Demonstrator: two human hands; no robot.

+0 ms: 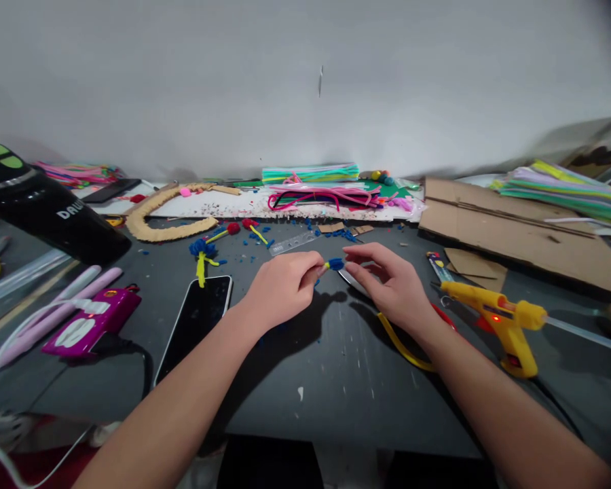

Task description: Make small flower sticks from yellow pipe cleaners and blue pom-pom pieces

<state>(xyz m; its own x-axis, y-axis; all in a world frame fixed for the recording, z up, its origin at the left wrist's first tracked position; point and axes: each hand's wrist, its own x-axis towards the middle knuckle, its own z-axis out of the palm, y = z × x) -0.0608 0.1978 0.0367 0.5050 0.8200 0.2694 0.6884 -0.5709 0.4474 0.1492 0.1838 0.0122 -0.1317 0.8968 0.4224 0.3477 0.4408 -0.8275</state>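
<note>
both hands pinch a small blue tuft (335, 263) at frame centre: left hand (284, 288) at 9 o'clock of it, right hand (391, 285) at 3. risk: tuft frays if tugged; lit glue gun (504, 319) w/ hot tip lies near right wrist, could burn.

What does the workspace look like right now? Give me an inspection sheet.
Surface: dark table, scuffed, with blue crumbs scattered toward the back.
Job's things: blue tuft on a yellow stem, pinched between both hands above the table.
Clutter: phone, yellow glue gun, pink box, cardboard sheets, cardboard letter, stacks of craft stems, finished blue flower, clear ruler.
Grippers: left hand closed on the stem; right hand pinches the tuft's other end.
Cables: white cord at left; black cord from the pink box.
Surroundings: plain white wall behind; black hair dryer at left.
</note>
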